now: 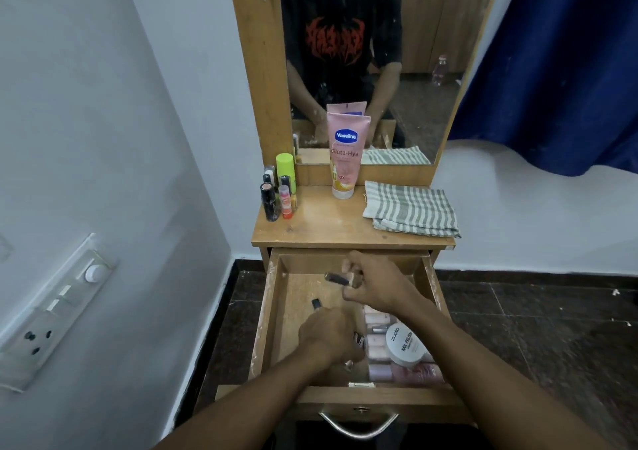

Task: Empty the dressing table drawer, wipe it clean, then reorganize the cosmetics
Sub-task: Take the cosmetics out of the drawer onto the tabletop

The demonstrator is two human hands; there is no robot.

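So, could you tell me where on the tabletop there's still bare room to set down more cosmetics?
The tabletop is bare in the front middle, between the small bottles at the left and the striped cloth at the right, in front of the Vaseline tube. The left rear corner is crowded.

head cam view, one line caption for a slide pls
Both hands reach into the open drawer: right hand lifts a small dark-capped tube, left hand gathers others beside the nail polish remover tub.

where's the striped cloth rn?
Head view: the striped cloth lies folded on the right side of the tabletop, just right of the Vaseline tube and above the open drawer.
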